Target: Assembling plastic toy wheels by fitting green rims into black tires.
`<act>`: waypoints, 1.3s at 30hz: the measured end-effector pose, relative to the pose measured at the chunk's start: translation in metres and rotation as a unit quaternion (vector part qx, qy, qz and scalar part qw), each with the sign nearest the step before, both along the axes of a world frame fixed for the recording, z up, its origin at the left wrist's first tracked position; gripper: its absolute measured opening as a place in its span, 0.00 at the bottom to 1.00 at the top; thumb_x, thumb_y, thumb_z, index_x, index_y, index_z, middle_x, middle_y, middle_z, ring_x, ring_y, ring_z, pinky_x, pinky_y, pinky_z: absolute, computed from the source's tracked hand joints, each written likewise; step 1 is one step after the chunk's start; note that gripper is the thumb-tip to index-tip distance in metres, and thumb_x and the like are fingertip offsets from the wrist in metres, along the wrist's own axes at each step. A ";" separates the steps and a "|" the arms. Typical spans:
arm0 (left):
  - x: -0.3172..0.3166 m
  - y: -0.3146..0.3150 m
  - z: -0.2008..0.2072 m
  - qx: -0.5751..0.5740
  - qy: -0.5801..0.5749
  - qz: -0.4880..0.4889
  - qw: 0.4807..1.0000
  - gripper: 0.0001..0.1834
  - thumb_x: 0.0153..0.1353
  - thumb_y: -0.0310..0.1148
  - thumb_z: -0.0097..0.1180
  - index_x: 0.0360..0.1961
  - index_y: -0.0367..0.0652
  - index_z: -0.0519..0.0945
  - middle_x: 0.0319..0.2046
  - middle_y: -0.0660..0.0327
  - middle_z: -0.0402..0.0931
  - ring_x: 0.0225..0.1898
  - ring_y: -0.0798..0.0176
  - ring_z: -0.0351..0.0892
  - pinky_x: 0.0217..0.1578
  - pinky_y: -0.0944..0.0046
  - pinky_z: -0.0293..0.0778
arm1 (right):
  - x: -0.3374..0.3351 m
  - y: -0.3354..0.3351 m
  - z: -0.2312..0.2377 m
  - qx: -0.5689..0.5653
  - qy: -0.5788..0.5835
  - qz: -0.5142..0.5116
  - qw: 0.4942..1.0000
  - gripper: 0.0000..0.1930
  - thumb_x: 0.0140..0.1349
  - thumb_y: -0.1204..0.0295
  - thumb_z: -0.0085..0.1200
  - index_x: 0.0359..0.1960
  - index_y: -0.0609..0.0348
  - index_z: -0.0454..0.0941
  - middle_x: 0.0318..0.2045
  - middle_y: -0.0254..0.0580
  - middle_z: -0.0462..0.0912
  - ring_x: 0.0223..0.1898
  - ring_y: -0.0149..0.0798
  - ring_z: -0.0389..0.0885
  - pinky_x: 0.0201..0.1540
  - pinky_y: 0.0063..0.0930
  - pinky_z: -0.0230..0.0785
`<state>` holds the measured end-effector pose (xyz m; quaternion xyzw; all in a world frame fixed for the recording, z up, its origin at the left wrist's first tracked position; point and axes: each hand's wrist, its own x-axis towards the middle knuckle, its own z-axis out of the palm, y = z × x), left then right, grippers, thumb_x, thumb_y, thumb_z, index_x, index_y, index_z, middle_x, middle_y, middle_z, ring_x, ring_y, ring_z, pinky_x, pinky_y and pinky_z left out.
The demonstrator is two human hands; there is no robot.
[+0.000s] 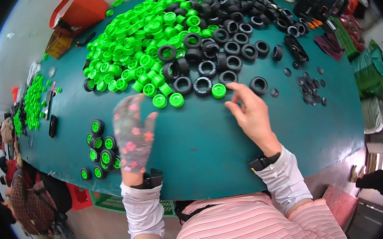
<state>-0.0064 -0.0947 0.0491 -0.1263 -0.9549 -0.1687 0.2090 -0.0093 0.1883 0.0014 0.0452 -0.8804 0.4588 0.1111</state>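
On the smooth, dark green tabletop (pixel 195 160), near and to the left, the cluster of round wheels with black tyres and bright green spoked centres (pixel 107 157) sits just beside the left hand (pixel 133 136); a careless sideways sweep of that wrist could send some rolling, since they look round and free to turn. The left hand wears a grey fabric glove with pink flowers; its fingers lie together, its thumb stands apart and no object shows in its grasp, though the cloth may dull its feel. The bare right hand (pixel 254 116) has thumb and forefinger parted, the forefinger just beside a lone bright green, cup-shaped plastic hub (pixel 218 90); whether they touch, I cannot tell. A clumsy nudge might tip that hub or push it into the thick black ring-shaped tyres (pixel 203 94) next to it. These look rubbery and matte, some with pale sidewall markings. To the right lie small, flat black discs (pixel 308 85), thin enough to scatter if brushed. Farther off, the heaped glossy green spoked hubs (pixel 134 38) look loosely stacked, so pulling from the near edge could start a slide.
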 end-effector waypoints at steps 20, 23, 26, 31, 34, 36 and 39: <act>-0.030 0.100 -0.015 0.441 -0.303 -0.174 0.827 0.29 0.59 0.34 0.66 0.59 0.36 0.71 0.52 0.53 0.75 0.52 0.54 0.79 0.51 0.56 0.76 | -0.011 0.025 0.006 -0.242 -0.059 0.050 0.967 0.15 0.61 0.71 0.61 0.48 0.57 0.74 0.37 0.36 0.84 0.24 0.25 0.73 0.27 0.26 0.65; -0.018 0.096 -0.025 0.666 -0.411 -0.170 0.598 0.30 0.67 0.42 0.58 0.62 0.32 0.68 0.56 0.48 0.74 0.55 0.51 0.78 0.56 0.54 0.77 | -0.008 0.035 0.036 -0.340 -0.208 0.091 0.913 0.15 0.63 0.70 0.61 0.49 0.57 0.76 0.37 0.27 0.83 0.24 0.17 0.67 0.23 0.17 0.60; -0.011 0.099 -0.039 0.748 -0.432 -0.164 0.476 0.28 0.69 0.41 0.56 0.63 0.34 0.68 0.57 0.47 0.74 0.56 0.51 0.79 0.55 0.55 0.78 | -0.007 0.033 0.035 -0.380 -0.224 0.108 0.891 0.17 0.64 0.72 0.59 0.55 0.58 0.76 0.40 0.23 0.81 0.23 0.15 0.65 0.21 0.14 0.58; -0.004 0.099 -0.051 0.770 -0.407 -0.152 0.467 0.28 0.70 0.43 0.55 0.63 0.34 0.68 0.56 0.51 0.74 0.56 0.54 0.78 0.56 0.53 0.78 | -0.007 0.023 0.024 -0.338 -0.216 0.131 0.907 0.18 0.63 0.72 0.60 0.54 0.59 0.75 0.42 0.25 0.79 0.23 0.16 0.65 0.22 0.15 0.57; -0.006 0.097 -0.059 0.764 -0.390 -0.147 0.492 0.28 0.71 0.44 0.52 0.64 0.33 0.68 0.56 0.53 0.73 0.56 0.57 0.77 0.56 0.54 0.77 | -0.005 0.014 0.017 -0.283 -0.147 0.130 0.939 0.17 0.60 0.73 0.63 0.50 0.61 0.76 0.41 0.29 0.80 0.21 0.18 0.64 0.22 0.18 0.56; -0.007 0.094 -0.063 0.763 -0.384 -0.143 0.499 0.29 0.71 0.44 0.53 0.64 0.34 0.68 0.56 0.53 0.73 0.57 0.58 0.76 0.55 0.55 0.78 | -0.001 0.007 0.021 -0.160 -0.116 0.080 0.977 0.17 0.56 0.75 0.64 0.48 0.61 0.78 0.40 0.32 0.80 0.19 0.22 0.63 0.23 0.21 0.56; -0.003 0.094 -0.063 0.776 -0.382 -0.145 0.481 0.26 0.74 0.43 0.49 0.64 0.36 0.68 0.56 0.56 0.72 0.55 0.61 0.77 0.54 0.57 0.80 | 0.000 0.000 0.018 -0.112 -0.016 0.123 0.986 0.18 0.54 0.77 0.65 0.48 0.59 0.80 0.39 0.34 0.80 0.17 0.24 0.62 0.23 0.22 0.57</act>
